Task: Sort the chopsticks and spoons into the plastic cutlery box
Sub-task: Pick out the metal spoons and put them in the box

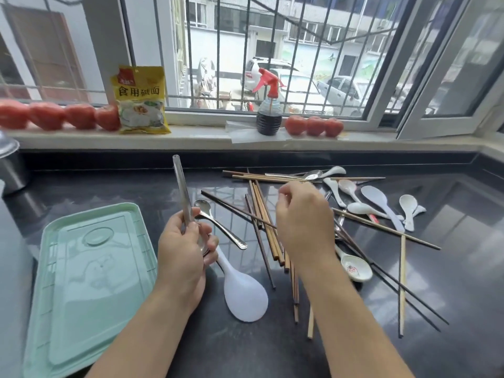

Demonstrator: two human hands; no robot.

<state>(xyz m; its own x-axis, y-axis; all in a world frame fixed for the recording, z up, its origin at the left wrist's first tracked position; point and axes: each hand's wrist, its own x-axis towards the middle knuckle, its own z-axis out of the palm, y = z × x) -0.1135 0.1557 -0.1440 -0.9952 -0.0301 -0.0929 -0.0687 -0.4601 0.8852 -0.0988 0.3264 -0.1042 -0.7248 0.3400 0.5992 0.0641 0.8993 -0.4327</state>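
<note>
Steel spoons [188, 214] sit bunched upright in the left hand's [181, 255] grip; they could slip. Right hand [302, 222], fingers curled and empty, hovers over chopsticks [266, 227]. Box [90, 282] remains lidded, left.

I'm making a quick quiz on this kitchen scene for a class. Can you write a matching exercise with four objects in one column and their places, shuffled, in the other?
Objects
1. mint-green plastic cutlery box
2. red-topped spray bottle of dark liquid
3. long flat metal spoon handle
4. white plastic rice paddle

Places
A. on the windowsill between tomatoes
B. gripped upright in the left hand
C. lid shut, at the counter's left
D. flat on the dark counter just right of the left hand

Pairs: 1-C, 2-A, 3-B, 4-D
</note>
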